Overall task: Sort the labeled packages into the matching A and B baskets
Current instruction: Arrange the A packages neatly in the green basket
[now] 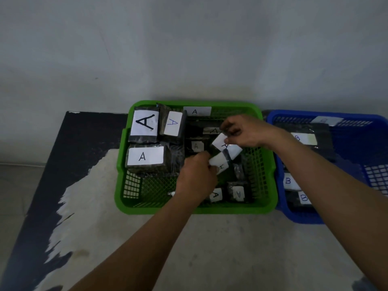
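A green basket (pixel 270 164) with an A tag on its far wall holds several dark packages with white A labels. Both my hands are inside it. My left hand (pixel 196 177) grips a small dark package with a white label (pixel 220 162). Just above it, my right hand (pixel 245 131) pinches another package whose white A label (pixel 227 147) tilts to the right. The two packages touch. To the right stands a blue basket (pixel 302 217) with dark packages labeled B (pixel 303 197); my right forearm crosses over it.
Both baskets sit on a worn table (pixel 210 248) with a dark, peeling left part, against a pale wall. Big A packages (pixel 144 156) fill the green basket's left side. The table's left edge runs diagonally, with floor beyond it.
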